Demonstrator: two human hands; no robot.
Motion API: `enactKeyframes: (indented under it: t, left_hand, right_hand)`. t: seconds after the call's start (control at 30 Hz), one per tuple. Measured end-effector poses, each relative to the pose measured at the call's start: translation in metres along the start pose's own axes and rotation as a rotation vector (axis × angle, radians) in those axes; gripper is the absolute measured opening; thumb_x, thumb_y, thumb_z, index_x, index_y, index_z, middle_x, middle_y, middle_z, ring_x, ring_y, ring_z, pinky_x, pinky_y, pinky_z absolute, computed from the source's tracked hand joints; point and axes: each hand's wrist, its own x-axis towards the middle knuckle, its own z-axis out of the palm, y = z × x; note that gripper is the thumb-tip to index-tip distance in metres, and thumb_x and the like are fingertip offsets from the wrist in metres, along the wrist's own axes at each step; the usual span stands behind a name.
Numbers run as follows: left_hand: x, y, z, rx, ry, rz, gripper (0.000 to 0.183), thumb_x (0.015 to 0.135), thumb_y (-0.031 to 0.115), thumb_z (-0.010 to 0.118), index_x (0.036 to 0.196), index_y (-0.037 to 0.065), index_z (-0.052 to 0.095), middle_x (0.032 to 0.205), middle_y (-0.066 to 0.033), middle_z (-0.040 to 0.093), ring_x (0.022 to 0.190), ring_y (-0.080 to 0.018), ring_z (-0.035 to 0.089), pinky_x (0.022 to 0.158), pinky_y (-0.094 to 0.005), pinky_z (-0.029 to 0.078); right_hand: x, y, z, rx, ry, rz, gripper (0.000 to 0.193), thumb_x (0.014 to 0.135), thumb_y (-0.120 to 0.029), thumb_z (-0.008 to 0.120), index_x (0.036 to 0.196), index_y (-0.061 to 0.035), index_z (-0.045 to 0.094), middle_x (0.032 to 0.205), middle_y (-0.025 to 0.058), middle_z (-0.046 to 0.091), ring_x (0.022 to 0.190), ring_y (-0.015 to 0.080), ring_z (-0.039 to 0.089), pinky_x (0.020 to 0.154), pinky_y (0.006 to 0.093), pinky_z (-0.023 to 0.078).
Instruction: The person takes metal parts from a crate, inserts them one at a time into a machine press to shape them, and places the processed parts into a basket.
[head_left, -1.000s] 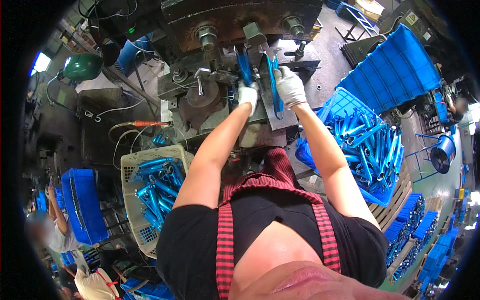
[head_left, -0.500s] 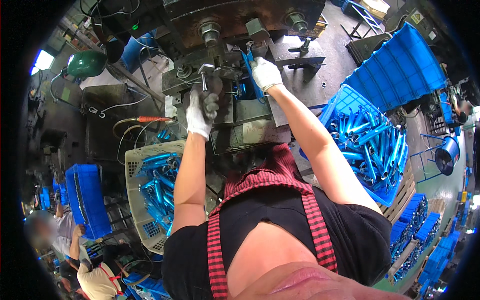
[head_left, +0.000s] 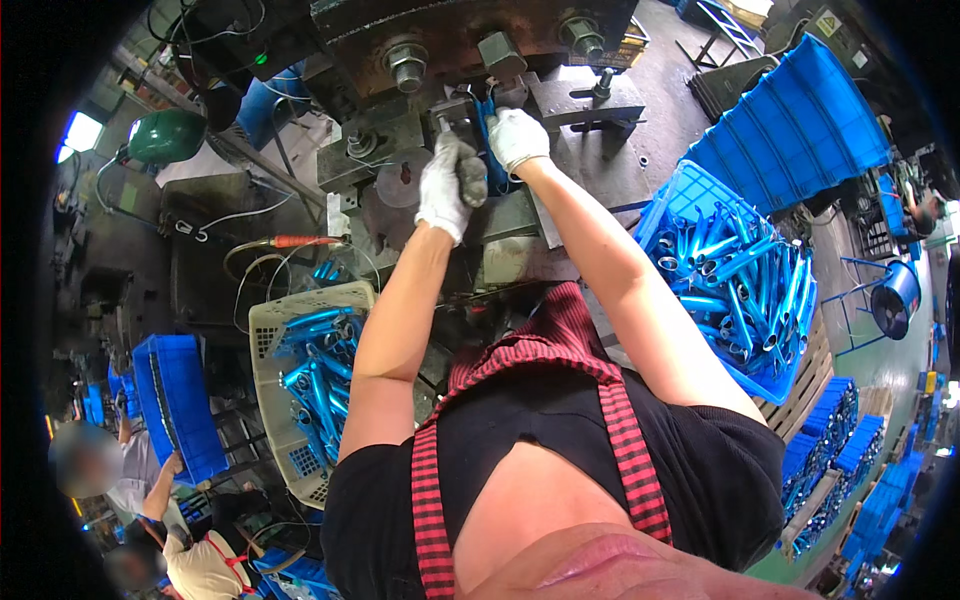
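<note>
My right hand, in a white glove, is closed on a blue metal tube standing in the metal fixture of a press. My left hand, in a white glove with grey fingers, is closed around the shank of a small metal tool with a crosswise head. That tool's head is at the fixture, just left of the tube. The tube's lower end and the tool's contact with the fixture are partly hidden by my hands.
Above my hands hangs the heavy press head with large bolts. A clamp block lies right of the fixture. A blue crate of blue tubes stands right, a cream basket of similar parts left. Co-workers are at lower left.
My left hand has moved right and slightly up with the metal tool, from left of the fixture to beside the tube. My right hand stays on the tube, only slightly shifted in view.
</note>
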Motion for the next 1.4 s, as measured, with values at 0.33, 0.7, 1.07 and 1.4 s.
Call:
enactKeyframes:
  t: [0.33,0.7,1.07,1.4]
  left_hand:
    - [0.003,-0.008,0.012,-0.07,0.036,-0.04,0.02,0.087,0.031,0.047,0.076,0.015,0.049,0.057,0.0013,0.048,0.043,-0.0079,0.043,0.034,-0.0179,0.031]
    - [0.006,-0.013,0.025,-0.097,0.062,-0.056,0.025,0.085,0.034,0.05,0.073,0.013,0.05,0.055,0.0,0.049,0.041,-0.0078,0.042,0.033,-0.0178,0.031]
    - [0.014,-0.023,0.034,-0.078,0.052,-0.079,0.027,0.085,0.034,0.05,0.07,0.012,0.048,0.053,0.0015,0.045,0.039,-0.0079,0.039,0.032,-0.0176,0.03]
    - [0.067,-0.118,0.064,-0.13,0.07,-0.291,0.025,0.083,0.023,0.034,0.058,0.018,0.036,0.051,0.0048,0.033,0.041,-0.0087,0.032,0.035,-0.0222,0.027]
  right_hand:
    - [-0.01,-0.005,-0.001,0.067,0.061,0.033,0.028,0.083,-0.031,0.043,0.086,-0.0055,0.055,0.085,0.0181,0.057,0.076,0.0329,0.059,0.067,0.0408,0.047]
    - [0.007,-0.004,-0.011,0.0,-0.101,0.012,0.026,0.078,-0.022,0.043,0.076,-0.0069,0.065,0.078,0.0151,0.062,0.075,0.0296,0.061,0.066,0.0379,0.048]
    - [0.001,0.009,-0.007,-0.029,-0.1,0.019,0.024,0.076,-0.022,0.046,0.076,-0.0081,0.064,0.077,0.0138,0.062,0.073,0.0304,0.061,0.064,0.0386,0.049]
    - [-0.095,0.138,-0.104,-0.05,0.136,0.342,0.02,0.079,-0.028,0.049,0.081,-0.0112,0.059,0.08,0.0158,0.059,0.077,0.0321,0.057,0.069,0.0416,0.045]
